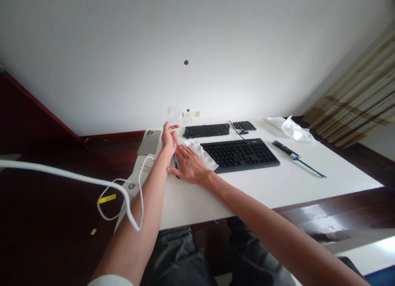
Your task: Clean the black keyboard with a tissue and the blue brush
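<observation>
A black keyboard [243, 154] lies on the white table [247, 191], its left end hidden under my hands and a white cloth or wipe [210, 158]. My right hand [191, 164] presses flat on the wipe, fingers stretched out and thumb apart. At the keyboard's far left corner is my left hand [169, 137], its index finger extended and the other fingers curled in. What those curled fingers hold, if anything, is hidden. Black keycaps [206, 130] are laid out in rows behind the keyboard, with a smaller group of keycaps [244, 125] to their right.
A phone [149, 142] lies at the back left. A white cable [77, 177] with a yellow tag [106, 198] loops over the left edge. Right of the keyboard sits a black tool with a thin blue end [298, 157]; a crumpled white plastic bag [296, 129] lies behind it.
</observation>
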`<action>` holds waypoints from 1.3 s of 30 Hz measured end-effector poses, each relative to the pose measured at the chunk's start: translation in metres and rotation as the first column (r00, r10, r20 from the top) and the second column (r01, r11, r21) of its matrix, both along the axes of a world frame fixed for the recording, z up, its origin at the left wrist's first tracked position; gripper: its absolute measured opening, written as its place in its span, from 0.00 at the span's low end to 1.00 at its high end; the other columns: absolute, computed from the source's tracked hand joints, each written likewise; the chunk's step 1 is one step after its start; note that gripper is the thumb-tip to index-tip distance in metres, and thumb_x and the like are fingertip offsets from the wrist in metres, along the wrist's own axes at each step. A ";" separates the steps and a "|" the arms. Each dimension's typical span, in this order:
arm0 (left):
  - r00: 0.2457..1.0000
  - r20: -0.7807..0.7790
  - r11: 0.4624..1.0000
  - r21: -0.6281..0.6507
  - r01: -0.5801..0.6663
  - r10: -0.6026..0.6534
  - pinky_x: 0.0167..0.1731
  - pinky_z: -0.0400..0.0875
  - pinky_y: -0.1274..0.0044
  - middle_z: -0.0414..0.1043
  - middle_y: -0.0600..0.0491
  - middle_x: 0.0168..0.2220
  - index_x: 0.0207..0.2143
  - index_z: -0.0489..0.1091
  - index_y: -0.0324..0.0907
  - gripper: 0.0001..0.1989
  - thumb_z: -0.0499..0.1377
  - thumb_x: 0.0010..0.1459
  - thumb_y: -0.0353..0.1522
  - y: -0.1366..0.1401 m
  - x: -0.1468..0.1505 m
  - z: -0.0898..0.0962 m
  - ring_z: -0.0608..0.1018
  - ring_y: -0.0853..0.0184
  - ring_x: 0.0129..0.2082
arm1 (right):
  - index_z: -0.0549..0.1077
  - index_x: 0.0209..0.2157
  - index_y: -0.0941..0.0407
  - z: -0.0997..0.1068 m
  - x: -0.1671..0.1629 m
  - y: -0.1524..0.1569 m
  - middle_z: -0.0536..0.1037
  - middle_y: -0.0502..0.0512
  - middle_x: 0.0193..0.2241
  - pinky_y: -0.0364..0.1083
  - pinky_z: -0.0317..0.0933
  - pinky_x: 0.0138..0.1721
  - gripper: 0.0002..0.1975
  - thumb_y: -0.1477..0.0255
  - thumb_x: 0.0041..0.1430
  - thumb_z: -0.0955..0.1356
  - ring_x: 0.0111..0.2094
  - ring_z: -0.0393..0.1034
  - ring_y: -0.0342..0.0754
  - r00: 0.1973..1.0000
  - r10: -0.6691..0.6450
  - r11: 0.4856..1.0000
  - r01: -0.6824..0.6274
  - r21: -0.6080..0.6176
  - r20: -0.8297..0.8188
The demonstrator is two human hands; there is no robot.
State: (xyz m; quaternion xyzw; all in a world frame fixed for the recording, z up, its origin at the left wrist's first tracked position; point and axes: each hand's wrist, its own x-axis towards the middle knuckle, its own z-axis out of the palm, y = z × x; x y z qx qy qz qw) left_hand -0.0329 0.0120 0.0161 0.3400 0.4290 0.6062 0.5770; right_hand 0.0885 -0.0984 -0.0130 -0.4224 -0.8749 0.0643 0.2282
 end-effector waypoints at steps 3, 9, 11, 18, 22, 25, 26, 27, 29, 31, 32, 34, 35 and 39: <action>0.999 0.015 1.000 0.002 -0.028 0.028 0.17 0.43 0.77 0.39 0.65 0.17 0.35 0.72 0.42 0.24 0.52 0.68 0.52 0.002 0.000 -0.001 0.45 0.74 0.15 | 0.63 0.72 0.75 0.000 -0.001 -0.001 0.63 0.82 0.73 0.64 0.47 0.79 0.57 0.35 0.72 0.51 0.78 0.53 0.69 1.000 0.001 1.000 -0.001 0.002 0.025; 0.999 -0.034 0.999 0.012 -0.036 0.036 0.16 0.43 0.78 0.39 0.65 0.17 0.35 0.71 0.43 0.26 0.53 0.67 0.56 0.000 0.001 0.000 0.46 0.75 0.14 | 0.64 0.72 0.72 -0.004 0.000 -0.012 0.64 0.81 0.73 0.64 0.50 0.78 0.51 0.40 0.75 0.54 0.78 0.54 0.69 0.997 0.000 0.999 -0.003 0.035 0.079; 0.998 -0.046 0.999 0.021 -0.034 0.035 0.16 0.43 0.78 0.40 0.65 0.17 0.34 0.71 0.42 0.27 0.54 0.67 0.56 -0.001 0.002 0.001 0.46 0.75 0.14 | 0.64 0.72 0.75 -0.005 0.001 -0.019 0.62 0.83 0.73 0.64 0.50 0.78 0.50 0.42 0.76 0.56 0.78 0.53 0.71 0.995 0.008 0.999 -0.012 0.045 0.096; 0.996 -0.088 0.998 0.063 -0.009 0.014 0.16 0.42 0.78 0.41 0.65 0.17 0.33 0.72 0.42 0.25 0.57 0.66 0.54 -0.001 0.006 -0.003 0.46 0.76 0.14 | 0.62 0.73 0.74 -0.008 0.006 -0.048 0.60 0.84 0.74 0.68 0.52 0.77 0.49 0.42 0.75 0.58 0.78 0.52 0.72 0.995 0.067 0.996 -0.072 0.053 0.079; 0.990 -0.136 0.994 0.105 -0.011 0.025 0.16 0.42 0.78 0.44 0.64 0.15 0.32 0.74 0.41 0.23 0.59 0.64 0.52 0.000 0.009 -0.008 0.47 0.76 0.14 | 0.61 0.74 0.73 -0.006 0.014 -0.052 0.60 0.82 0.75 0.67 0.52 0.78 0.49 0.43 0.75 0.60 0.78 0.53 0.70 0.994 0.087 0.996 -0.089 0.022 0.063; 0.977 -0.209 0.992 0.123 -0.021 0.047 0.16 0.43 0.77 0.46 0.63 0.14 0.32 0.76 0.41 0.21 0.60 0.62 0.50 0.000 0.011 -0.010 0.48 0.75 0.14 | 0.61 0.74 0.72 -0.001 0.023 -0.051 0.61 0.80 0.75 0.65 0.53 0.78 0.47 0.45 0.76 0.61 0.78 0.54 0.69 0.995 0.075 0.997 -0.075 -0.008 0.072; 0.973 -0.225 0.991 0.129 -0.022 0.051 0.17 0.43 0.77 0.47 0.63 0.14 0.31 0.76 0.41 0.21 0.61 0.62 0.49 0.000 0.011 -0.011 0.49 0.75 0.14 | 0.62 0.74 0.71 0.001 0.026 -0.051 0.61 0.79 0.75 0.65 0.53 0.78 0.46 0.45 0.76 0.61 0.78 0.54 0.69 0.995 0.072 0.997 -0.071 -0.016 0.074; 0.971 -0.235 0.991 0.135 -0.021 0.052 0.17 0.43 0.77 0.47 0.63 0.15 0.31 0.76 0.40 0.20 0.61 0.62 0.48 0.000 0.012 -0.011 0.49 0.75 0.14 | 0.62 0.74 0.71 0.004 0.029 -0.051 0.62 0.78 0.75 0.65 0.54 0.77 0.46 0.45 0.76 0.60 0.78 0.55 0.69 0.995 0.071 0.997 -0.069 -0.023 0.073; 0.969 -0.241 0.990 0.143 -0.018 0.053 0.17 0.43 0.78 0.47 0.63 0.15 0.31 0.76 0.40 0.19 0.61 0.62 0.47 0.000 0.012 -0.011 0.50 0.75 0.15 | 0.63 0.74 0.70 0.008 0.034 -0.052 0.63 0.78 0.74 0.66 0.55 0.76 0.45 0.44 0.76 0.59 0.77 0.56 0.68 0.996 0.062 0.998 -0.060 -0.033 0.070; 0.969 -0.242 0.990 0.141 -0.020 0.054 0.17 0.42 0.78 0.47 0.63 0.15 0.31 0.75 0.40 0.18 0.61 0.62 0.47 0.000 0.012 -0.012 0.50 0.75 0.15 | 0.64 0.73 0.69 0.012 0.039 -0.052 0.64 0.78 0.74 0.66 0.57 0.76 0.44 0.44 0.77 0.59 0.76 0.58 0.68 0.996 0.048 0.998 -0.044 -0.044 0.074; 0.969 -0.242 0.990 0.138 -0.023 0.056 0.17 0.42 0.78 0.47 0.63 0.15 0.31 0.75 0.40 0.18 0.61 0.62 0.46 0.001 0.012 -0.012 0.50 0.75 0.15 | 0.65 0.73 0.68 0.014 0.041 -0.053 0.65 0.77 0.73 0.66 0.57 0.75 0.43 0.45 0.77 0.59 0.76 0.59 0.68 0.996 0.041 0.998 -0.037 -0.049 0.079; 0.968 -0.243 0.990 0.136 -0.027 0.060 0.17 0.42 0.79 0.47 0.64 0.15 0.31 0.75 0.40 0.18 0.61 0.62 0.46 0.001 0.012 -0.013 0.51 0.75 0.15 | 0.65 0.73 0.67 0.016 0.045 -0.052 0.66 0.76 0.73 0.66 0.57 0.75 0.41 0.46 0.77 0.59 0.75 0.62 0.67 0.995 0.039 0.998 -0.034 -0.054 0.094; 0.968 -0.244 0.990 0.137 -0.027 0.060 0.17 0.42 0.79 0.47 0.64 0.15 0.31 0.75 0.40 0.18 0.61 0.62 0.46 0.002 0.012 -0.014 0.51 0.75 0.15 | 0.65 0.73 0.66 0.018 0.048 -0.052 0.66 0.76 0.73 0.67 0.57 0.75 0.41 0.47 0.78 0.59 0.75 0.62 0.66 0.994 0.041 0.998 -0.036 -0.053 0.100; 0.969 -0.240 0.990 0.135 -0.031 0.063 0.17 0.42 0.79 0.48 0.63 0.14 0.31 0.76 0.39 0.17 0.60 0.63 0.44 0.003 0.012 -0.015 0.50 0.75 0.15 | 0.66 0.73 0.65 0.021 0.059 -0.052 0.68 0.75 0.72 0.67 0.57 0.75 0.39 0.48 0.78 0.58 0.74 0.63 0.64 0.994 0.029 0.998 -0.024 -0.049 0.109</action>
